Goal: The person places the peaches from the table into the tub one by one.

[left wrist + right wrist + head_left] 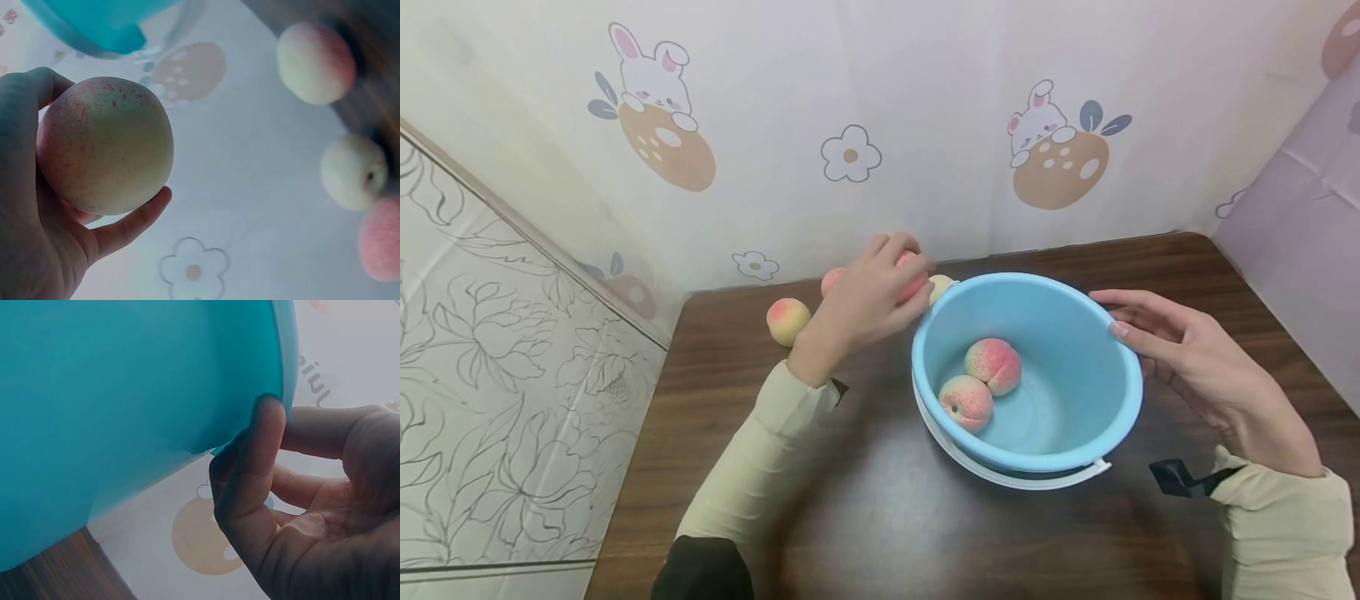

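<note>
My left hand point(868, 292) grips a pink and cream peach point(106, 147), its fingers and thumb curled round the fruit, just left of a light blue bucket point(1082, 367). In the left wrist view the peach is held up off the wooden table. My right hand point(1202, 358) holds the bucket's right side, with thumb and forefinger at the rim point(289, 356). Inside the bucket, two peaches lie together at the left: a pinker one point(993, 367) and a paler one point(966, 403) with its stem hollow showing.
A yellow-pink peach point(788, 322) rests on the table point(715, 417) left of my left hand. Partly hidden behind that hand are a pink peach point(832, 280) and a pale one point(940, 287). A white handle point(1000, 478) hangs round the bucket's front. A patterned wall covering point(910, 200) borders the table's back.
</note>
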{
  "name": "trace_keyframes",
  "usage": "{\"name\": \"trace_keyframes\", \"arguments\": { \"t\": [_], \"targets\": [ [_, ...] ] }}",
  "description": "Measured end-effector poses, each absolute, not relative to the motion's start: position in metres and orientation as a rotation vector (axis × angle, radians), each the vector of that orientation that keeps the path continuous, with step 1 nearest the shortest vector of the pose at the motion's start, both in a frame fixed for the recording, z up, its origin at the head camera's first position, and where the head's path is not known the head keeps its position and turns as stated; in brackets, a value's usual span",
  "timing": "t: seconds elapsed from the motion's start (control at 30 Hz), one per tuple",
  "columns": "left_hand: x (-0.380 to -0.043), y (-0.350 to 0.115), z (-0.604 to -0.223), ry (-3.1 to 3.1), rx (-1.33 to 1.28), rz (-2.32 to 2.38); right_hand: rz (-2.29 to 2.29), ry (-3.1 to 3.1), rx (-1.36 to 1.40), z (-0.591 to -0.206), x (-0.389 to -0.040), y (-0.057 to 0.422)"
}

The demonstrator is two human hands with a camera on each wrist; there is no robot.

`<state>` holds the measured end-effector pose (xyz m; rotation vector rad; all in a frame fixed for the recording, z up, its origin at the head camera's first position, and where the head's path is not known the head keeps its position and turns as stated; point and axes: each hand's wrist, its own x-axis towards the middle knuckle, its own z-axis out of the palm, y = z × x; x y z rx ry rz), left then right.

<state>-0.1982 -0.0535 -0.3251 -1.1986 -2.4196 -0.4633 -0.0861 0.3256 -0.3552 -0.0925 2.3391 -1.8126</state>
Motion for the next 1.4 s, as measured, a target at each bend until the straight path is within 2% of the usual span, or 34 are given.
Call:
{"name": "trace_keyframes", "arguments": {
  "t": [0.43,0.77,1.2,1.4],
  "targets": [
    [-0.167,-0.033,-0.294,-2.245,-1.313,-0.465,-1.818,2.333,-0.073,-0.355,-0.086,0.325],
    [-0.147,-0.014,-0.286,-2.192,-1.470,-0.418,-1.796,2.348,-0.058,-0.354,-0.087,0.325],
    [-0.149,-0.003,-0.294,-2.473,-1.777,-0.459,-1.807,2.336,-0.075,-0.353,-0.086,0.326],
    [-0.150,0.004,-0.301,-2.590,-1.824,-0.409,-1.801,2.354,-0.087,-0.354,-0.085,0.325]
  ]
}}
